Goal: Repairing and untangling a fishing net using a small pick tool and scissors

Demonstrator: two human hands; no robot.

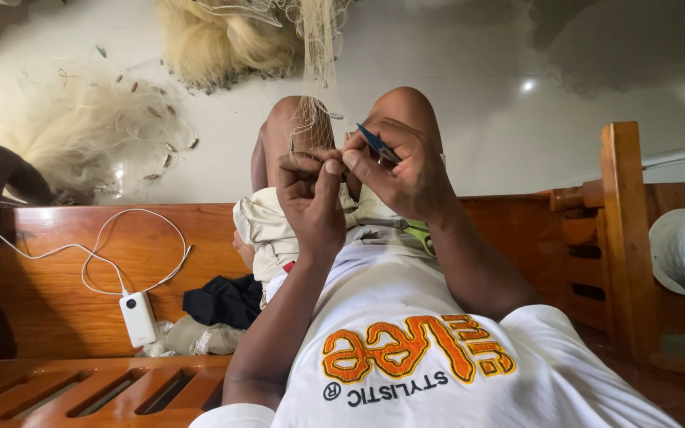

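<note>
left hand (pixel 311 194): pinches net (pixel 311 127) | right hand (pixel 402 166): grips blue needle (pixel 376 143) | white power bank (pixel 138 319): near left, on bench (pixel 65 277)

Left hand (pixel 311 198), right hand (pixel 402 170) raised together — fingers pinched, thumbs touching.

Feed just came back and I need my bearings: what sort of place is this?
Likely a home room used for mending fishing nets: a wooden bench on a pale tiled floor, heaps of pale netting lying about, and a white power bank with its cable on the seat.
</note>
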